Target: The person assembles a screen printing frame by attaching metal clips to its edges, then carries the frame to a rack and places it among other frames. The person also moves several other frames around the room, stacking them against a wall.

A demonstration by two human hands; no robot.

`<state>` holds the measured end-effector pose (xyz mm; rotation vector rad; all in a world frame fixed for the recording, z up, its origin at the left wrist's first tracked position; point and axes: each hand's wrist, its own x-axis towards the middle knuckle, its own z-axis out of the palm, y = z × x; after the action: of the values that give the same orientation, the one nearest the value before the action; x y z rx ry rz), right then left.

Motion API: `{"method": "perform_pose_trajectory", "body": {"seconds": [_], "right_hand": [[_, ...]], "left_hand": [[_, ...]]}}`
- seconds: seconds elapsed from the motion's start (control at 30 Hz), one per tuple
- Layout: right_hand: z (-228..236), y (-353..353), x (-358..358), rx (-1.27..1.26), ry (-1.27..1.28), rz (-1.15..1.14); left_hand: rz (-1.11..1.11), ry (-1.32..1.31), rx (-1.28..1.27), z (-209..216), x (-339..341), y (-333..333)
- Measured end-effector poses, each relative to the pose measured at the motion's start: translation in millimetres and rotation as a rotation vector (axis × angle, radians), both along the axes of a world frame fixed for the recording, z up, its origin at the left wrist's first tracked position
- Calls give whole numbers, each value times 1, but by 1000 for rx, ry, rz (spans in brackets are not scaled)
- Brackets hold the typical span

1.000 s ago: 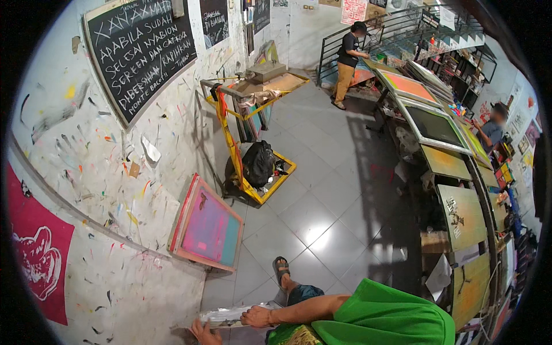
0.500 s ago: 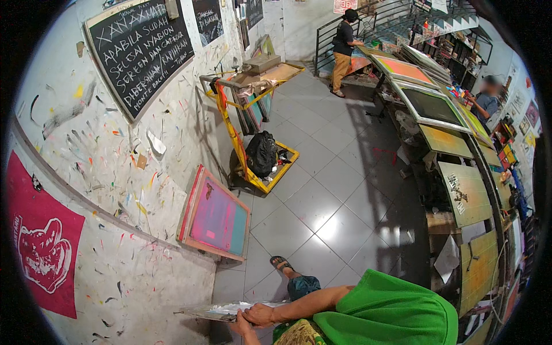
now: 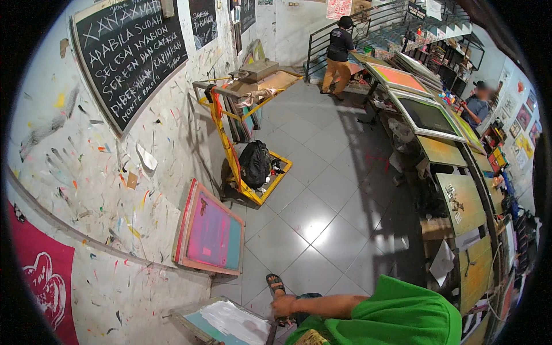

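Observation:
A framed printing screen, teal with a broad smear of white paint, is at the bottom, tilted so its face shows. My right hand is just past its right edge, at the end of a bare forearm from a green sleeve. The fingers look curled; what they hold, if anything, is hidden, and I cannot tell whether they touch the frame. A sandalled foot shows just beyond the hand. My left hand is out of sight.
Another screen, pink and teal, leans on the paint-marked wall. Beyond it stands a yellow metal rack with a black bag. A long printing table with boards runs along the right. Two people work farther off.
The screen has turned from nearly edge-on to show its white-smeared face. My right hand has moved right, from the frame's edge to beside it. My left hand has dropped out of view.

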<state>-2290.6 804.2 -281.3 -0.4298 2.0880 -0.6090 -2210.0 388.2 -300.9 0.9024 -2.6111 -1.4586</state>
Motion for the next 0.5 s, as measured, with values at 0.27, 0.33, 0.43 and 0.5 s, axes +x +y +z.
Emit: {"method": "perform_pose_trajectory", "body": {"seconds": [0.27,0.33,0.43,0.5], "right_hand": [[-73,290,50,609,-141,-894],[-66,315,54,713,-145,-981],[-49,310,39,631,-149,-1059],[-63,293,36,616,-104,-972]], "left_hand": [[222,263,1085,-7,-31,-31],[-138,135,332,-5,-59,-43],[-93,6,283,-15,-75,-64],[81,-49,650,-7,-89,-81]]}}
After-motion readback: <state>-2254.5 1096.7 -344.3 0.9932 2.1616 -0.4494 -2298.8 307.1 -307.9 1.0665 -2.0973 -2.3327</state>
